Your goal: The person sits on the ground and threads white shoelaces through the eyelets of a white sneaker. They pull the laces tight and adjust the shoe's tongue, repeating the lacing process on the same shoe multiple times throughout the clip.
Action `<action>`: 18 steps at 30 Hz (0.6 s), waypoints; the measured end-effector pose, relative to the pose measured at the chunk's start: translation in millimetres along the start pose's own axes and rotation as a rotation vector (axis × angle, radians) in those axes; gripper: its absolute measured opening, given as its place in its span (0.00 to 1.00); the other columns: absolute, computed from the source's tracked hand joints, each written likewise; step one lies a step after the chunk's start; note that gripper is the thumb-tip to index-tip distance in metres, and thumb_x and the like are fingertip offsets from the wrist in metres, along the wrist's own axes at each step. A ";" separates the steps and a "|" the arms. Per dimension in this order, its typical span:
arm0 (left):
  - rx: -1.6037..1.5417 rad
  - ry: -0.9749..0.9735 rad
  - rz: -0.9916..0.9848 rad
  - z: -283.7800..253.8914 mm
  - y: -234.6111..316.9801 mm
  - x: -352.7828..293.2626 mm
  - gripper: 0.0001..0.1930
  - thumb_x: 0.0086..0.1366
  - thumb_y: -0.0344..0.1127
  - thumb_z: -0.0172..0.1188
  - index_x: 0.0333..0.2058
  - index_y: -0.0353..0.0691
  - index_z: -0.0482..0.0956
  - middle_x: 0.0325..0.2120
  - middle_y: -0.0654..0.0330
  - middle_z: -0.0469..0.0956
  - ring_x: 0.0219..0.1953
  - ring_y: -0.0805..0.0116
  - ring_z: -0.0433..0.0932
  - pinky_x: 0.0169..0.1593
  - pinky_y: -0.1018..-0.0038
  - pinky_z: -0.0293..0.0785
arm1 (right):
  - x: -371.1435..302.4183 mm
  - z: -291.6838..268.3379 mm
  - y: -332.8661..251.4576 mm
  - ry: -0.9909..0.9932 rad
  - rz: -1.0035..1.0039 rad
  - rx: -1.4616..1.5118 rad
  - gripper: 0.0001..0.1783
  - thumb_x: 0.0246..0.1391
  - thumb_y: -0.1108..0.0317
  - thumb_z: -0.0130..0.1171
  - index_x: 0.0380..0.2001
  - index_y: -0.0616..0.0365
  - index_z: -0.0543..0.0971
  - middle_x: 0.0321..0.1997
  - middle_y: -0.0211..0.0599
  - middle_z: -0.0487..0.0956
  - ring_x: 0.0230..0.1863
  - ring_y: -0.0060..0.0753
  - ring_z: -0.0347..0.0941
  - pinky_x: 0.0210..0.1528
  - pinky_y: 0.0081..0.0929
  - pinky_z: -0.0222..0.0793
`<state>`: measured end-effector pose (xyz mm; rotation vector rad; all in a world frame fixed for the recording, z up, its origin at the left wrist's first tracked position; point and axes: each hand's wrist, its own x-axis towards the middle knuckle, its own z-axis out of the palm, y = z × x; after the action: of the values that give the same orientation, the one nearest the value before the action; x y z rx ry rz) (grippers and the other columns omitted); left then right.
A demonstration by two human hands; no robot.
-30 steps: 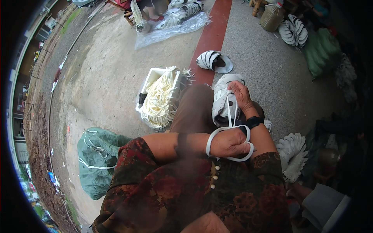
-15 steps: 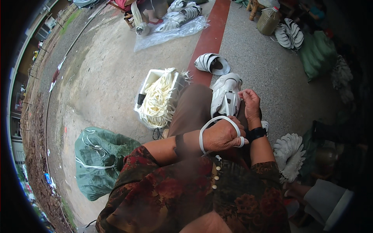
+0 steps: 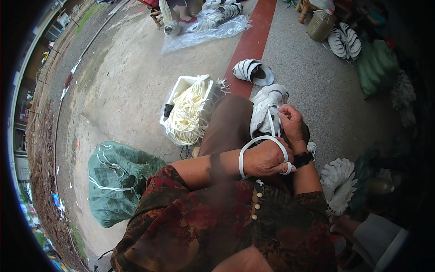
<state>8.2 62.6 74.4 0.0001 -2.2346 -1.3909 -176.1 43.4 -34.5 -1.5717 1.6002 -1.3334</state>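
A white and grey sneaker [image 3: 265, 111] rests at my knees, its toe pointing away from me. A white shoelace [image 3: 245, 148] runs from the shoe and loops around my left hand [image 3: 267, 158]. The fingers of that hand are curled on the lace, below the shoe opening. My right hand [image 3: 292, 121] is at the shoe's right side, thumb and fingertips pinched at a strand of lace by the eyelets. The pinched tips partly hide the strand.
A white foam box [image 3: 174, 86] full of cream laces [image 3: 188, 113] stands left of my knee. Nearby are a green sack [image 3: 118, 181], a ring of nested shoe uppers [image 3: 253, 72] and stacked white uppers [image 3: 337, 186]. Farther off are a jug [image 3: 320, 25] and plastic sheeting [image 3: 206, 36].
My right hand has moved down and in toward the shoe, its fingertips now at the lace. The left hand still holds the looped lace. The whole view has shifted slightly.
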 end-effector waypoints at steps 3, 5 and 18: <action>0.046 0.025 0.042 2.2 -4.6 0.9 0.14 0.59 0.41 0.55 0.22 0.37 0.74 0.20 0.54 0.72 0.27 0.51 0.71 0.35 0.62 0.66 | -0.2 0.8 -11.3 -0.049 -0.061 -0.114 0.08 0.38 0.81 0.57 0.27 0.61 0.74 0.31 0.36 0.72 0.32 0.31 0.68 0.36 0.24 0.65; 0.042 0.005 0.052 2.1 -4.7 1.6 0.14 0.59 0.41 0.55 0.22 0.37 0.74 0.20 0.54 0.72 0.27 0.50 0.71 0.34 0.62 0.66 | -0.3 2.0 -12.6 -0.074 -0.102 -0.181 0.09 0.37 0.81 0.58 0.27 0.61 0.74 0.34 0.38 0.72 0.35 0.34 0.69 0.39 0.26 0.65; 0.176 0.090 0.201 -16.3 -11.7 -4.1 0.13 0.61 0.39 0.55 0.22 0.35 0.73 0.26 0.55 0.70 0.33 0.54 0.70 0.41 0.67 0.66 | 11.8 -32.7 38.3 0.291 0.425 1.051 0.22 0.57 0.56 0.50 0.12 0.51 0.61 0.19 0.30 0.63 0.23 0.30 0.61 0.29 0.25 0.60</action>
<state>15.5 44.4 68.6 -0.0965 -2.2074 -1.0657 -223.6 35.1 -53.1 -0.4012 0.9600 -1.7501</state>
